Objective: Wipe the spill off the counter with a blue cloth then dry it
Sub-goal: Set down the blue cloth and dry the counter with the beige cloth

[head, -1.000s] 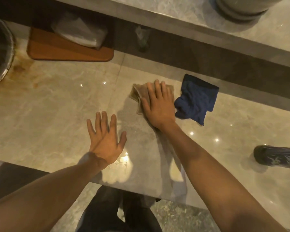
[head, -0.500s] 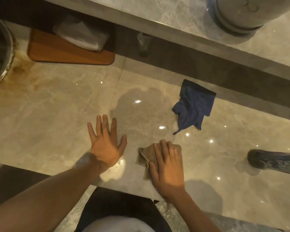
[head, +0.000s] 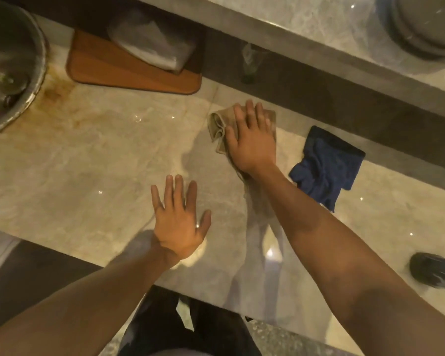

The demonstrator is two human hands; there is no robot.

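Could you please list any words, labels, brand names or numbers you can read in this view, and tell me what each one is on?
None can be read.
The dark object at the counter's right edge carries pale markings, too blurred to tell whether they are text.
The clear packet on the wooden board: no legible print.
The blue cloth and the tan cloth under the right hand: no visible label.

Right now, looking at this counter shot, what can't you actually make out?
All in the head view:
- Tan cloth: mostly hidden under the right hand.
- Any spill left on the counter: glare and the arms' shadows mask it.
- Metal basin: cut off by the left edge.
- Dark object: cut off by the right edge.
- Clear wrapped bundle on the wooden board: too blurred to identify.
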